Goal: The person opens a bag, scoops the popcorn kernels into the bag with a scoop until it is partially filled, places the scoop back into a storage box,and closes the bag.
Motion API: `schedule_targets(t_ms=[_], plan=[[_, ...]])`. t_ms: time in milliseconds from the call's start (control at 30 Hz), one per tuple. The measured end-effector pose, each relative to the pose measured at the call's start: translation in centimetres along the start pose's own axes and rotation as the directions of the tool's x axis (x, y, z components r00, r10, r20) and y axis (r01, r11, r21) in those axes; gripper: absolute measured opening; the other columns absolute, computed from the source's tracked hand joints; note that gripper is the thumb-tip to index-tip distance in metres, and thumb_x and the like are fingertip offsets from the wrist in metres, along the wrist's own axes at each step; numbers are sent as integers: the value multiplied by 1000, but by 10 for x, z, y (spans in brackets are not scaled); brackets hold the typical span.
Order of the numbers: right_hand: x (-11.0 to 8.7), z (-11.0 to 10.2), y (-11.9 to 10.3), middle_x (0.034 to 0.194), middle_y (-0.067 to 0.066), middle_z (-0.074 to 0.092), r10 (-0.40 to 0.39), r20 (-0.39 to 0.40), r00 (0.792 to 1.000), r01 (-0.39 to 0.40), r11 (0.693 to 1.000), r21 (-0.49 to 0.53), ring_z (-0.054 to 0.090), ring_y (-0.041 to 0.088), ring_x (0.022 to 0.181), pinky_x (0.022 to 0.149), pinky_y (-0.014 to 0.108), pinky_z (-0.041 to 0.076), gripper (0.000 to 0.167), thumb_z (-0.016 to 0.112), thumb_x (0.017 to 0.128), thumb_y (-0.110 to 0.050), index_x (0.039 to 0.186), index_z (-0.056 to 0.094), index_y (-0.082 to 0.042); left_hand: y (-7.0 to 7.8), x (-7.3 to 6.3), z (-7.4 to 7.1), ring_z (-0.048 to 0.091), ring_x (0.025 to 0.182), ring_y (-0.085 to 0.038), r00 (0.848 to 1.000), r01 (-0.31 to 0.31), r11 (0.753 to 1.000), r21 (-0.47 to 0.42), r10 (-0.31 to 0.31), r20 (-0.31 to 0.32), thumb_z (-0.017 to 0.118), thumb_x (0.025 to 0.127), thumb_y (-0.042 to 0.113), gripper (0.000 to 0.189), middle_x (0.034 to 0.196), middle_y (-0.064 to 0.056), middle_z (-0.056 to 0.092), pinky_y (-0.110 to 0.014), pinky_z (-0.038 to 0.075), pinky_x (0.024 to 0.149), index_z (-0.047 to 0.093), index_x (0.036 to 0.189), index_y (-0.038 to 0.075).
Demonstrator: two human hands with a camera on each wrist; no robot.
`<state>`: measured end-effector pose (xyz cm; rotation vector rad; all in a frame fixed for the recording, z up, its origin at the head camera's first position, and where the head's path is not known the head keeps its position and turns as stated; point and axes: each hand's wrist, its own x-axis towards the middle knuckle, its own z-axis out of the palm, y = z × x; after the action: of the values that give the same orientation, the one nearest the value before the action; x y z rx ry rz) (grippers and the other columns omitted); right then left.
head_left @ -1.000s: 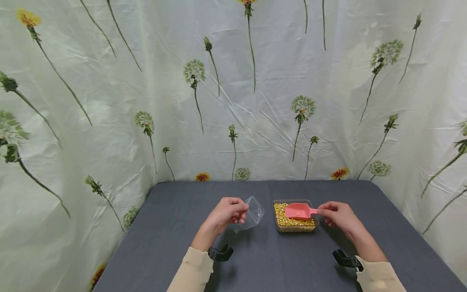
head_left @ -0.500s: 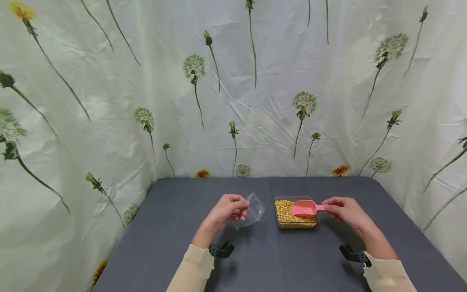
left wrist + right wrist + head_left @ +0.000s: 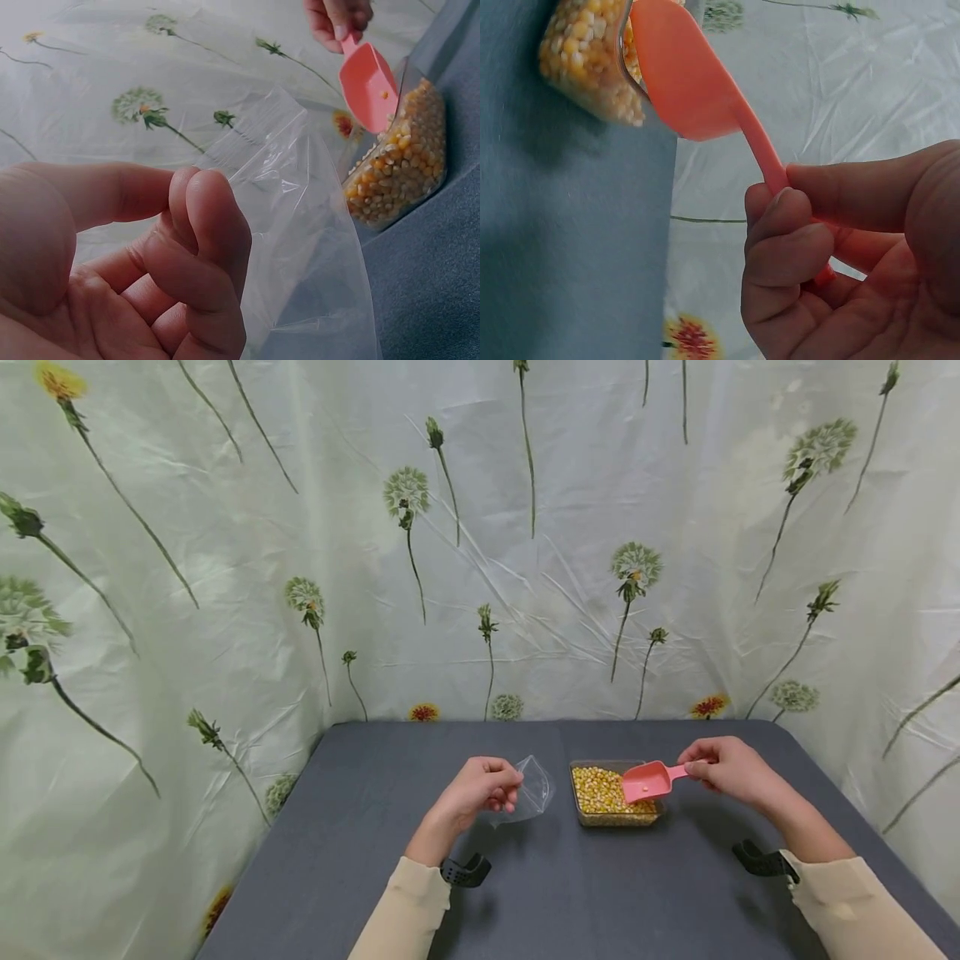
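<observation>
My left hand (image 3: 483,787) pinches the edge of a clear plastic bag (image 3: 534,792) between thumb and forefinger, holding it above the table. In the left wrist view the bag (image 3: 300,225) hangs beside the fingers, with nothing visible inside it. My right hand (image 3: 727,768) grips the handle of a pink scoop (image 3: 647,782). The scoop is tilted, bowl down, over a clear rectangular container (image 3: 618,820) filled with corn kernels (image 3: 600,789). A kernel or two lie in the scoop (image 3: 367,86). Whether its tip touches the corn is hard to tell.
A dark grey cloth covers the table (image 3: 570,893). Behind it hangs a pale curtain (image 3: 450,568) printed with dandelions. Black bands (image 3: 465,870) sit on both wrists.
The right hand has moved right and upward with the scoop, whose handle end has risen so the bowl tips down more steeply. My left hand still holds the bag in about the same place.
</observation>
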<state>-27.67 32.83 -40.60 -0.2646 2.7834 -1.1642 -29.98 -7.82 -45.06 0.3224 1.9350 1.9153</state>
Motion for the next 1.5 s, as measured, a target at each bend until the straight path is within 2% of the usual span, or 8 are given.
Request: schedule_targets(t_ms=[133,400,633,800,900,1067,1200,1500], plan=[[2,-7,-8,69,6,58,-12,32,999,14,999,-50,50,20,60,53,35,39,14,62,98,-9,107,69,-1,1,0,0,63,55,-15,1000,0,1000,3,0,-15,71,94,21,33,66,-6,63,-24,44,51,68,99,-11],[5,-1,5,71,8,57,-23,120,992,13,997,80,50,18,59,54,32,44,13,62,96,-3,105,69,3,2,1,0,63,56,-14,1000,12,1000,2,-12,-14,70,95,19,28,66,-6,63,-23,44,50,69,97,-9],[2,16,10,76,11,59,-18,118,993,2,991,134,50,18,60,55,34,46,16,62,97,-7,108,68,3,3,0,0,63,55,-15,1000,13,1000,2,-13,-19,68,96,16,18,66,-7,63,-24,44,50,71,90,-1],[2,25,9,80,11,59,-33,135,990,8,984,179,52,17,62,56,33,47,19,62,99,-9,111,67,4,3,0,0,63,55,-14,1000,11,1000,-6,-11,-19,70,95,19,27,66,-6,63,-24,44,51,68,96,-8],[2,30,7,80,12,59,-34,134,990,7,980,196,52,17,62,55,33,47,19,62,99,-9,111,68,4,2,1,-1,63,55,-14,1000,9,1000,-10,-9,-17,72,93,21,28,66,-6,63,-24,44,52,69,95,-7],[3,38,0,76,12,59,-23,109,994,2,982,188,50,17,60,54,34,46,16,62,98,-8,107,69,3,3,1,-1,63,55,-14,1000,9,1000,-12,-9,-15,71,94,19,18,66,-7,63,-24,43,51,71,86,3],[5,44,-5,75,11,59,-25,102,994,5,982,187,50,17,59,53,33,45,14,62,97,-5,106,69,3,4,-1,1,63,55,-14,1000,8,1000,-12,-8,-10,71,94,19,20,65,-7,63,-24,44,51,71,88,0],[8,52,-9,74,10,58,-19,99,995,2,984,176,51,19,58,52,32,44,13,62,97,-4,105,68,3,4,-2,3,63,55,-15,1000,6,1000,-7,-6,-14,73,93,21,20,66,-7,63,-24,44,51,71,86,2]])
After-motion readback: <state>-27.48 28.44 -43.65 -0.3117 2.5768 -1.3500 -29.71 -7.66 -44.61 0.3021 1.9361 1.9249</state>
